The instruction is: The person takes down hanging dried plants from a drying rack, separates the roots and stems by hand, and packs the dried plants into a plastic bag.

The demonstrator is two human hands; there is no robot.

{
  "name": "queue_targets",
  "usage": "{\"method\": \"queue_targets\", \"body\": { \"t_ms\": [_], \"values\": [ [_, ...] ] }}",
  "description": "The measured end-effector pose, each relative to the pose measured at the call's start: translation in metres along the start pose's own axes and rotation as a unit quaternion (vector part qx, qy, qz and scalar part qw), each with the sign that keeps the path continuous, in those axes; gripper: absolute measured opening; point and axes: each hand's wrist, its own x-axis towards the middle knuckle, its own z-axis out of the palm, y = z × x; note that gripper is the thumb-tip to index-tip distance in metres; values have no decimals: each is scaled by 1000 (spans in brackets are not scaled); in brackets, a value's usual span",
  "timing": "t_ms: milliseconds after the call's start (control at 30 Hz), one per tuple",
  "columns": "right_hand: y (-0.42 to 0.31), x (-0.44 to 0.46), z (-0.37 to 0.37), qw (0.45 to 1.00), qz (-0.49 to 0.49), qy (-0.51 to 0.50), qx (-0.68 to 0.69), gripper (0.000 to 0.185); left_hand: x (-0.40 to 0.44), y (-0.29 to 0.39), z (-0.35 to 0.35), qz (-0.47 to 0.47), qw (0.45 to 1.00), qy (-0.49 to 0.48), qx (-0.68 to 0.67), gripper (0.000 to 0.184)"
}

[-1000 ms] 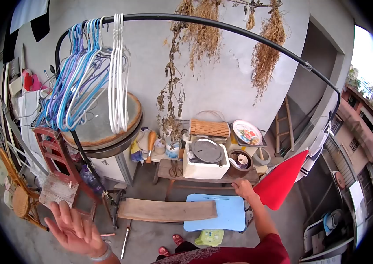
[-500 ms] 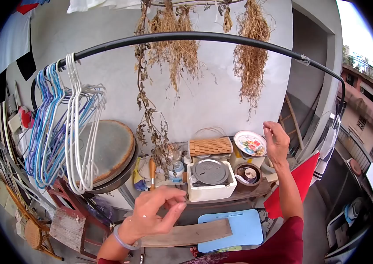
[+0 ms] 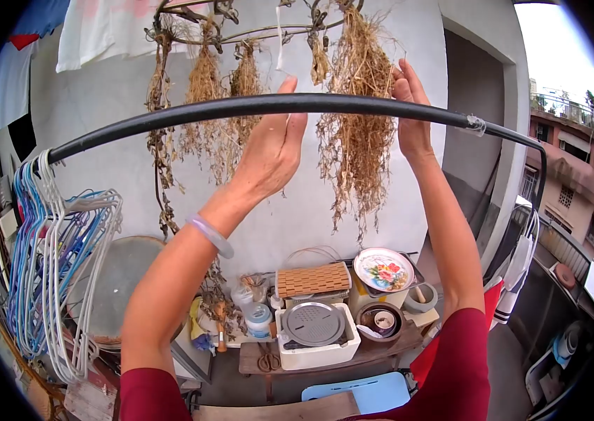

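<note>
- Grey wall [image 3: 269, 228] stretches behind everything you face, with a black rail [image 3: 255, 106] arching across the upper half of the frame.
- At the far left of the frame, you have blue, purple and white hangers [image 3: 58, 274] bunched on that rail.
- Left of centre near the top, dried stems [image 3: 202, 81] hang against the wall.
- Just left of centre, your left hand [image 3: 271, 156] is raised, open, with nothing seen in it; the rail crosses in front of its fingers. You wear a pale bracelet [image 3: 211, 236] on that wrist.
- Below, at lower centre, your wooden desk [image 3: 249, 359] carries a white box [image 3: 319, 356] with a grey perforated lid [image 3: 313, 324] on top, and a brown pot [image 3: 379, 330] to its right.
- At upper centre, a thick dried plant bundle [image 3: 359, 67] hangs between your two hands.
- Right of it, your right hand [image 3: 415, 119] is open, fingers up at the bundle's edge; you cannot tell whether they touch.
</note>
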Motion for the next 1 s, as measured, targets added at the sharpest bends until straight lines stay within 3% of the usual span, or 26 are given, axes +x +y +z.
{"method": "queue_targets", "body": {
  "t_ms": [133,200,233,333,400,467,500,600,633,733,800,1000],
  "values": [
    [2,13,17,998,-4,-65,16,68,45,-1,16,-47,993,77,-77,63],
    [1,16,23,995,13,-95,12,63,71,-7,7,-59,989,38,-133,73],
    [5,18,26,996,-2,-91,-1,52,83,-12,5,-65,984,20,-163,78],
    [-3,15,32,992,13,-118,-37,45,114,-22,8,-35,990,-5,-138,96],
    [-5,10,37,988,-8,-133,-83,37,117,-21,9,-38,999,-7,-1,92],
    [2,12,38,960,-86,-158,-216,33,120,-13,9,-40,990,-10,136,88],
    [-3,8,40,930,-132,-161,-303,30,122,-23,14,-10,992,55,111,68],
    [0,13,33,918,-200,-219,-263,35,124,-39,9,-142,977,-86,-131,48],
    [1,20,32,964,-114,-224,-83,38,118,-39,8,-158,980,-72,-96,35],
    [4,40,37,991,-31,-123,43,39,100,-53,15,-186,964,-28,-190,35],
    [3,48,53,997,-34,-73,-22,38,90,-59,14,-182,964,-20,-193,33],
    [10,64,122,996,-42,-75,5,30,80,-56,2,-166,980,4,-108,29]
  ]
}}
